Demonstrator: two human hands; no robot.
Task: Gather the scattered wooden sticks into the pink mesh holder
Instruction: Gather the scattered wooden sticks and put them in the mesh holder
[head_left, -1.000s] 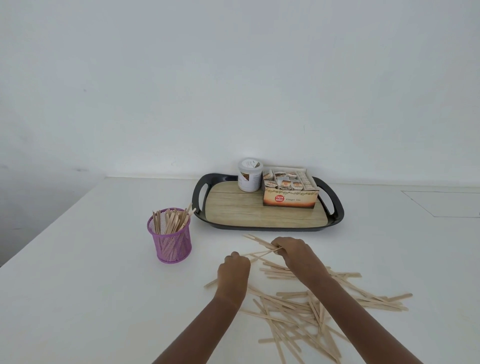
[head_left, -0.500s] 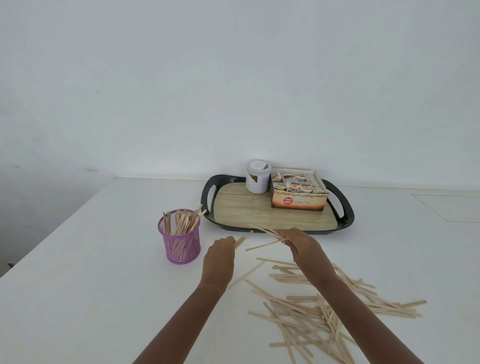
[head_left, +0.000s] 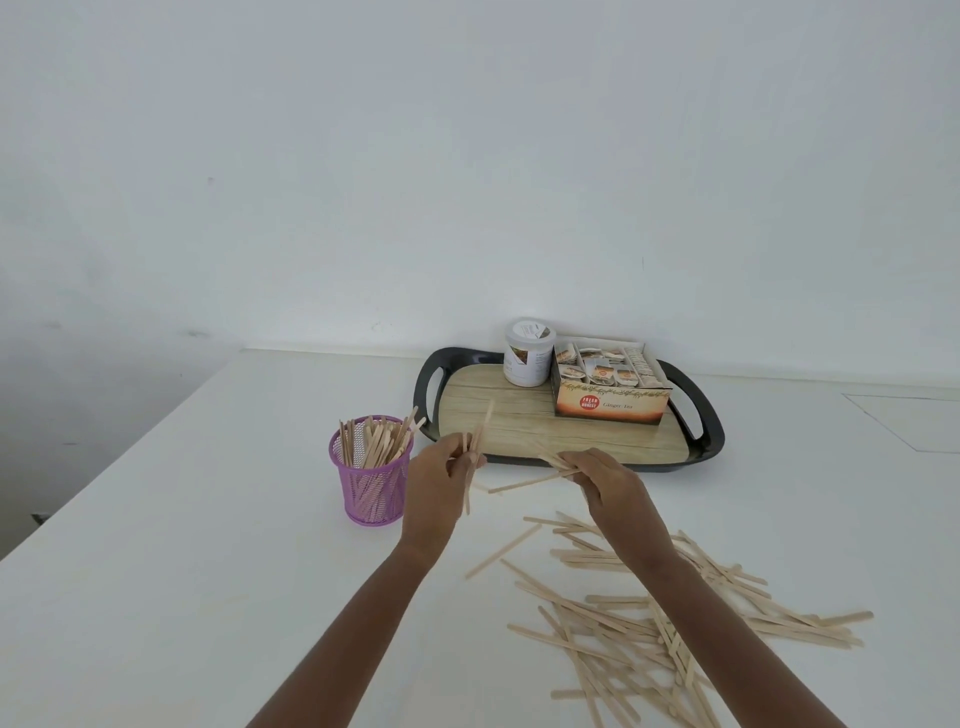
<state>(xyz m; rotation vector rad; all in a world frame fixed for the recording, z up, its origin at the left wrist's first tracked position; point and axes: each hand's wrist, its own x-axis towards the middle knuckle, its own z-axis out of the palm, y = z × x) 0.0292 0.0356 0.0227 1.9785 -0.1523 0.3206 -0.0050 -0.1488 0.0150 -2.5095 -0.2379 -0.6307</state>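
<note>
A pink mesh holder (head_left: 371, 486) stands on the white table, left of centre, with several wooden sticks upright in it. My left hand (head_left: 440, 480) hovers just right of the holder, shut on a few sticks (head_left: 478, 441) that point up and down. My right hand (head_left: 605, 480) is raised above the table near the tray's front edge, pinching a few sticks (head_left: 530, 480) that stretch leftward. A pile of scattered wooden sticks (head_left: 670, 618) lies on the table at the lower right, partly hidden by my right forearm.
A black tray (head_left: 696, 415) with a wood-look floor sits behind my hands, carrying a white jar (head_left: 529, 359) and an open ginger tea box (head_left: 610, 397). The table's left edge runs diagonally at the left. A white wall rises behind.
Both hands have lifted off the pile with sticks. My left hand has moved up and left toward the holder, turning its sticks upright; the camera view has shifted left.
</note>
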